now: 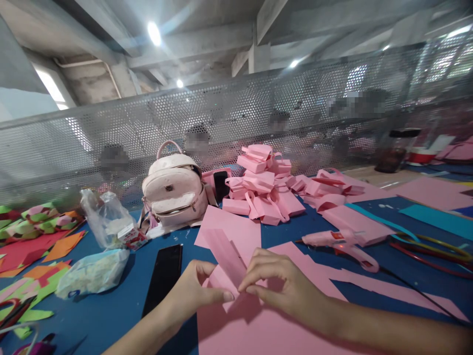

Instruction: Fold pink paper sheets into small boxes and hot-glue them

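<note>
Two hands work one pink foam strip [226, 256] at table centre: our left hand [194, 291] and right hand [281, 283] both pinch its lower end w/ thumb + fingers closed tight, fingertips nearly touching, strip tilted up-left over the big pink sheet [258, 325] on the blue table [111, 310]. We see a black phone [164, 276] just left of the left hand, plastic bags [99, 246] further left, pink backpack [173, 192] behind. Pink glue gun [342, 244] lies to the right, well apart, w/ a pile of folded pink pieces [264, 190] behind it.
</note>
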A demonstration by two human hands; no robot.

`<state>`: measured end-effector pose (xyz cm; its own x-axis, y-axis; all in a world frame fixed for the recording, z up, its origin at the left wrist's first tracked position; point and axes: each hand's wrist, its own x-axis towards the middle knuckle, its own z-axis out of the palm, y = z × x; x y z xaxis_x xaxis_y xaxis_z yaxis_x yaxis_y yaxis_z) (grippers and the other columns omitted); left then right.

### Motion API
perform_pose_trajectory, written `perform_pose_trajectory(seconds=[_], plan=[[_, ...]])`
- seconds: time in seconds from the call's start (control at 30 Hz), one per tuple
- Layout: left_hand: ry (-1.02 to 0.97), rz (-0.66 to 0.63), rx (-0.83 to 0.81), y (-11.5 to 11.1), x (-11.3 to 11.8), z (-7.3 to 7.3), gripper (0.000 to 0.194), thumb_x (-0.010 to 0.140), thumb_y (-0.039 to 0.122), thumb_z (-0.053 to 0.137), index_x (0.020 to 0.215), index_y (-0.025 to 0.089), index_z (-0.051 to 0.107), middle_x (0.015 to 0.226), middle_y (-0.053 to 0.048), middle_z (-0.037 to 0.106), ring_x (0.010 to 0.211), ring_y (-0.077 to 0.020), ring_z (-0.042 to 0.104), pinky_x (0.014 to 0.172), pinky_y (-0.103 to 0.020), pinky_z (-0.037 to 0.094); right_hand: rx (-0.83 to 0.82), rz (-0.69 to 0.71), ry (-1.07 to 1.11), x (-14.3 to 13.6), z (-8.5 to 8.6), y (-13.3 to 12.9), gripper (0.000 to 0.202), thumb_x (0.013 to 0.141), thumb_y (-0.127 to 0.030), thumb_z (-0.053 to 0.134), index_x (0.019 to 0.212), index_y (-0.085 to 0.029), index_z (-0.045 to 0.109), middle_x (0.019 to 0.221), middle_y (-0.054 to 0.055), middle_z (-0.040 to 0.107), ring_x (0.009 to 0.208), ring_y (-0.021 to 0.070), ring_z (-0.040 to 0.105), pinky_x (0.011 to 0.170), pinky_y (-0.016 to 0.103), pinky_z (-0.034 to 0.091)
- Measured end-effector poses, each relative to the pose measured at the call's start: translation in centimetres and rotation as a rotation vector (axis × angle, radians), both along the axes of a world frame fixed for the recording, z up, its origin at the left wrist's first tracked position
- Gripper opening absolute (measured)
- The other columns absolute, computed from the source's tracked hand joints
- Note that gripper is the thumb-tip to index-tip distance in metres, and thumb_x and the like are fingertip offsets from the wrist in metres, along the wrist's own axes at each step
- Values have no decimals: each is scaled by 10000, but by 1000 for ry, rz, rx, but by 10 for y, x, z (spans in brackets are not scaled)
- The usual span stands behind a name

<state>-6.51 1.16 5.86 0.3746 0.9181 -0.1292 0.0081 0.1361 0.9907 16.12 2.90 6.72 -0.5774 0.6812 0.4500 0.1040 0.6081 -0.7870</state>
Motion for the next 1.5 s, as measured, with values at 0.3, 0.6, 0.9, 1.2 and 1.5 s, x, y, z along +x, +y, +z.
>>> perform_pose_trajectory(seconds=[0.3,0.6,0.9,1.2,1.5], plan=[[0,-5,3,-1,2,3,264,613,365,918,704,145,805,653,-29,727,605,-139,591,647,-243,428,-3,-11,5,0,1,0,212,930,-366,686,848,-213,806,739,44,731,767,186,588,726,315,447],[204,103,170,-12,-1,-20,309,665,460,887,671,190,737,721,-22,694,916,-275,670,1012,-435,441,-28,-20,-19,0,5,-2,301,949,-456,653,852,-212,801,763,52,731,787,194,592,822,355,462],[192,133,186,-12,-2,-30,358,647,518,886,690,195,736,795,-41,693,1043,-324,643,1052,-479,407,-12,-43,-29,1,6,-4,297,947,-457,654,840,-224,803,764,53,724,800,196,611,827,346,486],[271,95,150,-10,-4,-23,493,641,681,823,771,210,757,1027,-87,700,1340,-402,441,1177,-522,223,-18,-44,-20,1,5,-3,300,953,-461,646,837,-228,795,763,45,729,781,191,593,790,340,467],[279,-29,193,-15,3,8,578,799,759,601,601,218,558,709,-11,519,1025,-288,544,1129,-415,279,-47,-60,-27,1,9,-4,247,947,-405,662,834,-228,792,775,42,723,776,185,589,748,319,473]])
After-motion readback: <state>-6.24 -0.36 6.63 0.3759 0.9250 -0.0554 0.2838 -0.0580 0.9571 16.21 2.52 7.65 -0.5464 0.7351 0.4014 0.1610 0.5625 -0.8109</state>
